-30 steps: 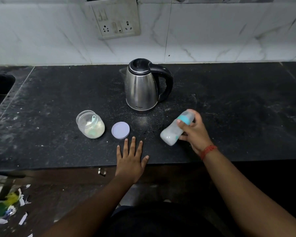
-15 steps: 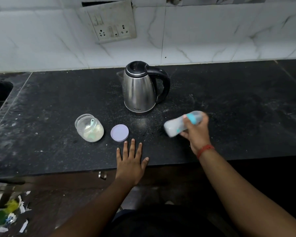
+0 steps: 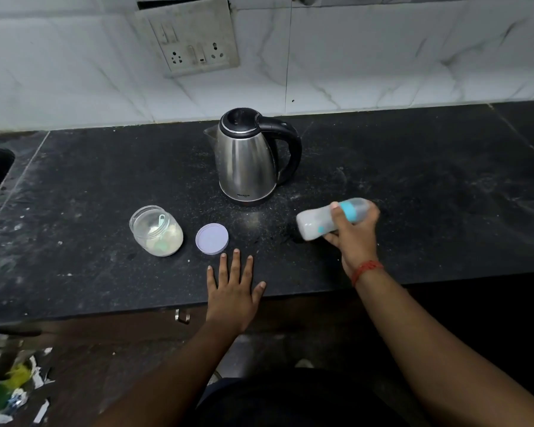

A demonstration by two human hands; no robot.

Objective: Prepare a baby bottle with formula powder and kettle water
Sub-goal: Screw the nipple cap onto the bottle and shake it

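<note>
Right hand point(image 3: 353, 238): fingers curled round a baby bottle point(image 3: 332, 218), held off the counter and lying nearly level, base toward the left, teal collar under the thumb; the outline is blurred. A red thread band point(image 3: 367, 270) sits on the wrist.

Left hand point(image 3: 233, 291): flat on the black stone countertop point(image 3: 90, 186), fingers straight and slightly spread, holding nothing; well to the left of the held bottle, near the counter's front edge.

Lilac jar lid point(image 3: 212, 238): flat on the counter, just beyond the left fingertips.

Open glass jar of formula powder point(image 3: 156, 231): left of the lid, a pale green scoop inside.

Steel electric kettle point(image 3: 250, 157): upright, lid closed, black handle to the right; beyond and left of the held bottle, apart from it.

Wall socket plate point(image 3: 195, 37): on the marble wall behind the kettle.
</note>
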